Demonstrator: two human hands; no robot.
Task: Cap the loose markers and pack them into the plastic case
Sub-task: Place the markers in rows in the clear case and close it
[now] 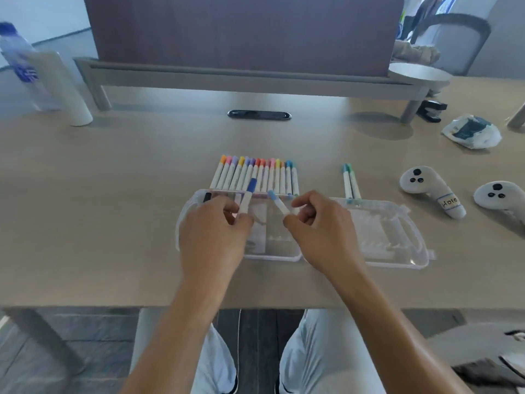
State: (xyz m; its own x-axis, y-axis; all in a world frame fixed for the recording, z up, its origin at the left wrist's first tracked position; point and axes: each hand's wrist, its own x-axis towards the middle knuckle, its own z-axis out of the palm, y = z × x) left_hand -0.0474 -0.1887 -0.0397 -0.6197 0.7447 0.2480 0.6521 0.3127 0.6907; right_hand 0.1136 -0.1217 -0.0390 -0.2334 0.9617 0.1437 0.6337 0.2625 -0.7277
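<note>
The near half of the clear plastic hinged case [397, 240] is partly hidden behind both hands, and its transparent walls make the inside hard to read. The left hand [211, 237] pinches a white marker with a dark blue cap [247, 196], held nearly upright, cap end away from the person. The right hand [321, 231] pinches a white marker with a light blue cap [277, 201], tilted with its cap toward the left; its lower barrel disappears behind the fingers. Whether the two markers touch cannot be told.

The case lies open on a pale wood-grain counter [99, 209], both halves side by side. Just beyond its left half lies a row of white markers with assorted coloured caps [255, 176], packed close together; beyond the right half lies a pair of white markers with teal and green caps [350, 180], touching each other.

Farther right lie two grey handheld controllers [429, 189], one bearing a handwritten label, and a crumpled white wrapper [471, 133]. A white cylinder [68, 89] and a blurred bottle with a blue cap [17, 52] stand at the far left. A brown divider panel [241, 29] on grey legs runs across the back, with a dark oval cable port [259, 114] in front of it. The chair at far right is cut off by the frame edge.
</note>
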